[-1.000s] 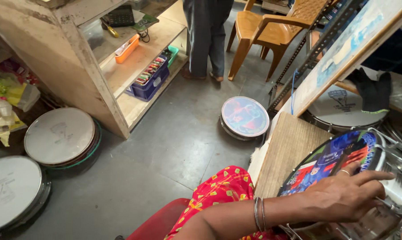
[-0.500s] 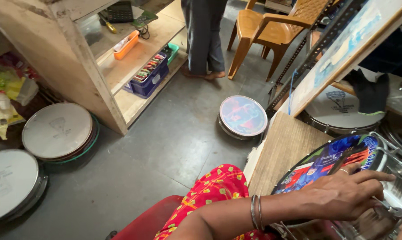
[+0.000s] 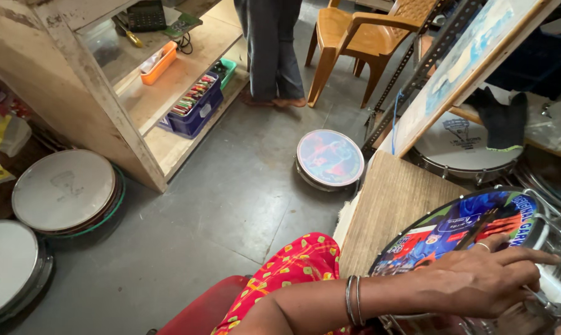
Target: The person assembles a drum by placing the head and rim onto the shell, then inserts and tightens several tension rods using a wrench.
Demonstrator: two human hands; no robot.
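Fingers spread flat, the left hand (image 3: 479, 279) presses palm-down on the printed drum head (image 3: 454, 232), gripping nothing; bangles sit at the wrist. That drum head lies directly under the palm, tilted up toward the far right, its metal rim (image 3: 556, 273) just past the fingertips, at the wooden board's (image 3: 395, 205) near right corner. No right hand in the head view.

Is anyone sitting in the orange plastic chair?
No: the orange plastic chair has a bare seat; a person stands beside it.
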